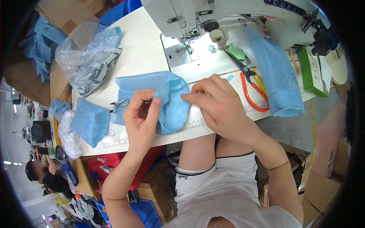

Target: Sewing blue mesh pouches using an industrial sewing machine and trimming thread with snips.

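A light blue mesh bag (142, 81) lies on the white sewing table, its smooth lined mouth toward the right. My left hand (142, 114) pinches the near fold of its rim between thumb and forefinger. On the other side of the mouth, my right hand (220, 104) has its thumb and forefinger closed at the rim's right edge; what lies between those fingertips is partly hidden. A small metal clip (118, 104) rests on the mesh, left of my left hand. Beyond my hands stands a white sewing machine (190, 22), its needle area apart from the bag.
Red-handled scissors (254, 85) and another blue mesh bag (275, 72) lie to the right, beside a green box (312, 72). Leftward are a smaller blue mesh bag (90, 121) and a clear plastic bag (85, 57) of metal clips. A ruler strip (201, 123) follows the table's front edge.
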A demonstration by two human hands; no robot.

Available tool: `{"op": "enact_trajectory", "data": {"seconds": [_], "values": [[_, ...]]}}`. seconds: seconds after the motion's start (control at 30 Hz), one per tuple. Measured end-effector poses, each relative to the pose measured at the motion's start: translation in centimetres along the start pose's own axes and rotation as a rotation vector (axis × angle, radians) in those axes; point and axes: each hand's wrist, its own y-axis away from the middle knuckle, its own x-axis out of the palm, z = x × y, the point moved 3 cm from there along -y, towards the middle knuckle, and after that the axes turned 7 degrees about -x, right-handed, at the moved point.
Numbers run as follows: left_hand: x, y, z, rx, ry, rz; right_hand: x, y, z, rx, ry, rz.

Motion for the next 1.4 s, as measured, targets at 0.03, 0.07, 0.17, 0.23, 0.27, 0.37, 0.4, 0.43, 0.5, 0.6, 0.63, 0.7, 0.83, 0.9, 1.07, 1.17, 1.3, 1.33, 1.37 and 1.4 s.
{"op": "enact_trajectory", "data": {"seconds": [0.03, 0.07, 0.17, 0.23, 0.27, 0.37, 0.4, 0.43, 0.5, 0.6, 0.63, 0.7, 0.83, 0.9, 1.07, 1.17, 1.3, 1.33, 1.37, 1.4], "values": [[0.2, 0.4, -0.4, 0.057, -0.023, -0.033, -0.1, -0.1, 0.1, -0.02, -0.005, -0.034], [0.2, 0.7, -0.6, 0.115, -0.045, -0.066, -0.2, 0.0, 0.1, -0.019, -0.007, -0.032], [-0.1, 1.1, 0.3, 0.01, 0.003, -0.096, -0.4, -0.1, 0.3, -0.035, -0.072, -0.006], [-0.4, 0.6, 0.7, -0.094, 0.075, -0.048, -1.0, -0.5, 0.3, -0.083, -0.062, -0.138], [-0.5, 0.4, 1.1, -0.195, 0.144, -0.006, -1.0, -0.9, 0.5, -0.085, -0.065, -0.136], [-0.2, -0.4, 0.7, -0.33, 0.248, 0.192, -1.2, -2.1, 0.4, -0.003, -0.178, -0.278], [-0.2, -0.4, 1.1, -0.35, 0.3, 0.215, -1.0, -2.4, 0.3, -0.002, -0.179, -0.276], [-0.2, -0.5, 1.2, -0.352, 0.303, 0.213, -0.5, -2.5, -0.1, 0.03, -0.178, -0.217], [-0.2, -0.7, 1.3, -0.441, 0.389, 0.315, 0.2, -2.6, -0.7, 0.053, -0.179, -0.153], [0.0, -0.6, 0.7, -0.452, 0.429, 0.375, 0.5, -2.5, -1.3, 0.144, -0.256, -0.034], [-0.5, -0.9, 0.7, -0.448, 0.448, 0.364, 0.2, -2.6, -1.2, 0.239, -0.289, 0.007], [-1.5, -1.2, 1.1, -0.544, 0.476, 0.524, 0.3, -2.4, -1.0, 0.312, -0.319, 0.083], [-1.8, -1.7, 0.9, -0.601, 0.394, 0.545, 0.6, -1.5, -1.6, 0.41, -0.469, 0.069], [-2.0, -1.5, 0.6, -0.594, 0.397, 0.526, 1.1, -1.4, -1.4, 0.411, -0.475, 0.072], [-2.4, -1.2, 0.6, -0.557, 0.298, 0.52, 1.3, -1.1, -1.2, 0.471, -0.562, 0.063], [-2.2, -1.4, 0.6, -0.535, 0.264, 0.502, 1.1, -1.4, -0.9, 0.544, -0.567, 0.041], [-2.1, -1.5, 0.8, -0.51, 0.253, 0.494, 1.1, -1.3, -1.2, 0.551, -0.6, 0.03], [-2.1, -1.5, 0.8, -0.503, 0.262, 0.485, 1.1, -1.3, -1.2, 0.548, -0.595, 0.032], [-2.2, -1.4, 0.7, -0.495, 0.272, 0.475, 1.2, -1.3, -1.2, 0.544, -0.59, 0.034], [-2.2, -1.5, 0.7, -0.497, 0.27, 0.476, 1.2, -1.3, -1.2, 0.545, -0.591, 0.033]]}}
